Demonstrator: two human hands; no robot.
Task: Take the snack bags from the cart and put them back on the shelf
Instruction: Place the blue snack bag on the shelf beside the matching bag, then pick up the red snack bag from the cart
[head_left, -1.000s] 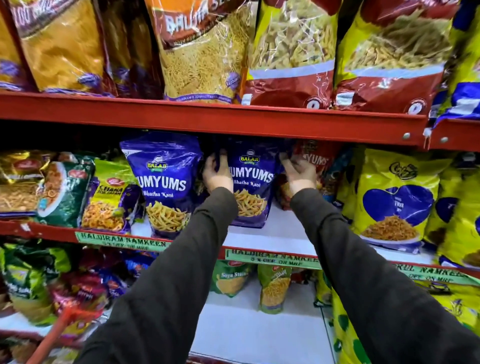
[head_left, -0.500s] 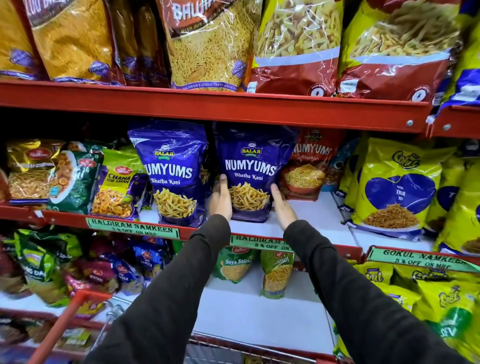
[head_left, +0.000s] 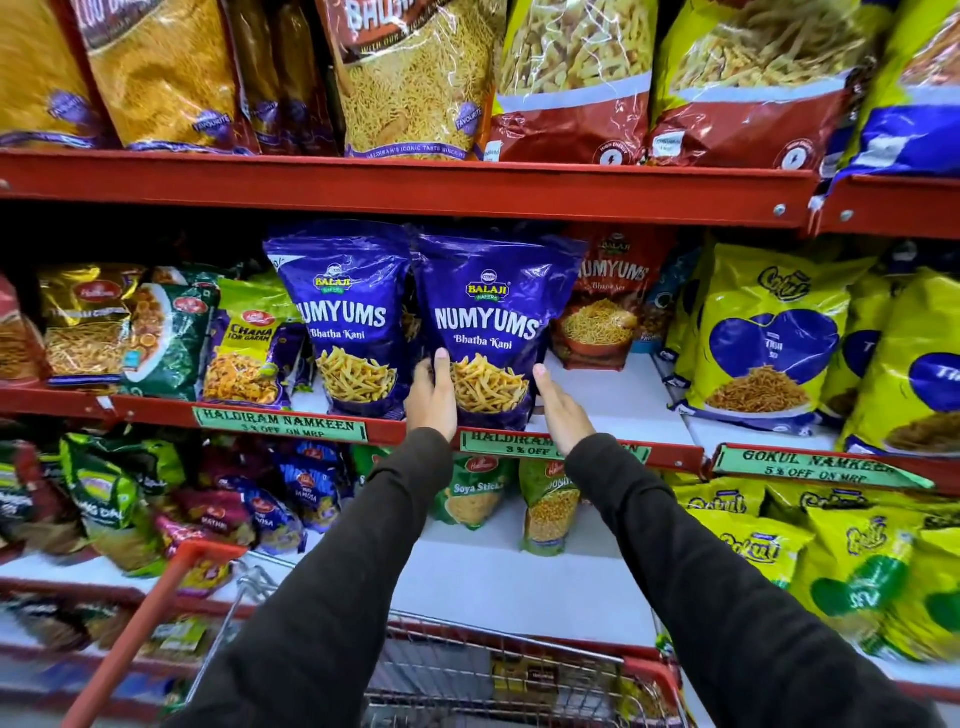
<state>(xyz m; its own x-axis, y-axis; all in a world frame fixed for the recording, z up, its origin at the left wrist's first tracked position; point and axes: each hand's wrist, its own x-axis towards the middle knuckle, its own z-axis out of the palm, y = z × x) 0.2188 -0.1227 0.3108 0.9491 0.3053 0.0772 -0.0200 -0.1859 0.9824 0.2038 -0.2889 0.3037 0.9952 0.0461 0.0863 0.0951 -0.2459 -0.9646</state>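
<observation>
A blue Numyums snack bag (head_left: 493, 312) stands upright on the middle shelf (head_left: 618, 410), next to a second identical blue bag (head_left: 348, 317) on its left. My left hand (head_left: 434, 397) grips the right-hand bag's lower left side, thumb on its front. My right hand (head_left: 558, 410) is flat with straight fingers at the bag's lower right corner, holding nothing. The wire cart (head_left: 498, 649) with red trim sits below my arms; a dark packet (head_left: 524, 675) shows dimly inside it.
A red Numyums bag (head_left: 602, 306) stands behind on the right, with bare white shelf in front of it. Yellow Gokul bags (head_left: 763, 343) fill the right side, mixed bags (head_left: 171, 332) the left. Large bags crowd the top shelf (head_left: 415, 192). The cart's red handle (head_left: 150, 629) is at lower left.
My hands have slid from the top of the blue bag down to its lower sides. The bag now stands at the shelf front, and the cart has come into view.
</observation>
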